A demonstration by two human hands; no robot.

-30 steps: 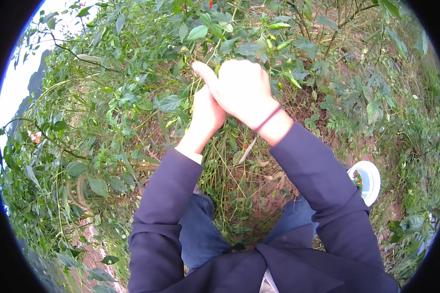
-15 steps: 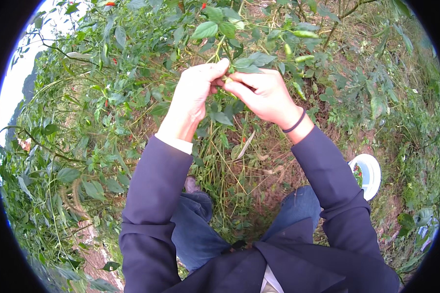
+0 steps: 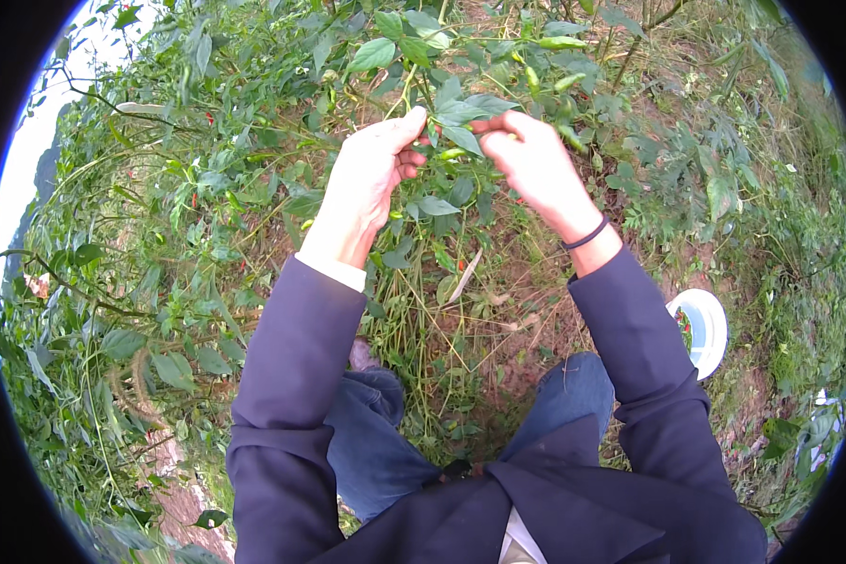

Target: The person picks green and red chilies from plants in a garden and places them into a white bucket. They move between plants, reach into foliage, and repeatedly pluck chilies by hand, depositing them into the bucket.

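My left hand point(image 3: 371, 169) pinches the stem of a chilli plant point(image 3: 456, 111) between thumb and fingers. A pale green chilli point(image 3: 453, 153) hangs under the leaves between my hands. My right hand point(image 3: 540, 179), a dark band round its wrist, is closed just right of those leaves. A small yellowish bit shows at its fingertips, too small to name. Beyond the right hand hang more green chillies point(image 3: 562, 43) on the same plant.
A white bucket point(image 3: 712, 334) with some red chillies inside stands on the ground by my right elbow. Dense chilli plants point(image 3: 160, 216) with a few red fruits spread to the left. Bare soil point(image 3: 526, 376), weeds and dry stalks lie between my knees.
My right hand has drawn away to the right from my left hand, opening a gap between them. My left hand stays on the stem. The view has shifted slightly.
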